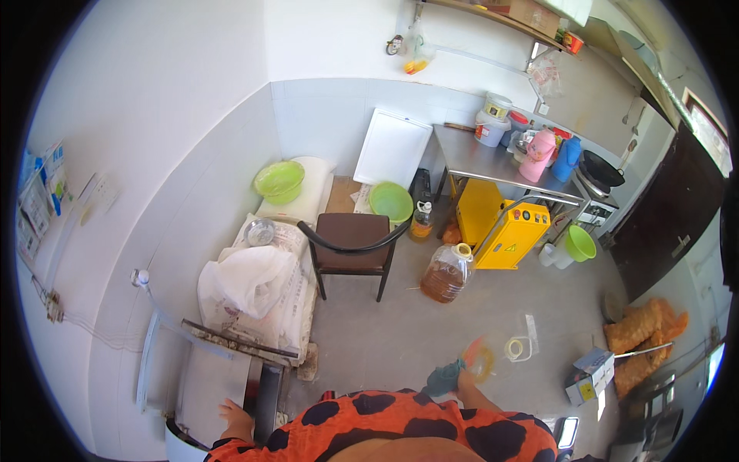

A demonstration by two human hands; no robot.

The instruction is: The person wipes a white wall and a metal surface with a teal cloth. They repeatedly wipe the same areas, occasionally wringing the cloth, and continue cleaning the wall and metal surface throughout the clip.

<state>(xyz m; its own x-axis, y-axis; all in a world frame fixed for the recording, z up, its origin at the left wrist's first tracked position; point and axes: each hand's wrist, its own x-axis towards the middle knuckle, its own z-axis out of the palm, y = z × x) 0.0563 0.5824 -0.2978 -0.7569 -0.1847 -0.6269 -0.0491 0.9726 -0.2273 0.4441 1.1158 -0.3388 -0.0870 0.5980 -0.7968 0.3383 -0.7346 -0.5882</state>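
My left hand (235, 418) is at the lower left, over the flat grey metal lid (208, 381) of a floor-standing machine. Its fingers are spread and hold nothing; whether they press on the lid is hard to tell. Beside the lid, a dark opening (268, 392) shows in the machine. At the lower middle, my right hand (466, 383) grips a bunched teal cloth (443, 379). Just past that hand is a blurred orange and yellow thing (479, 361) that I cannot make out. An orange sleeve with dark spots (369, 407) covers part of the view below.
White sacks (288, 323) are stacked along the left wall. A brown chair (353, 239) stands beside them. On the floor are a large plastic jug of brown liquid (447, 277), a tape roll (514, 348) and a carton (592, 378). A yellow machine (511, 237) stands by the steel table (467, 153).
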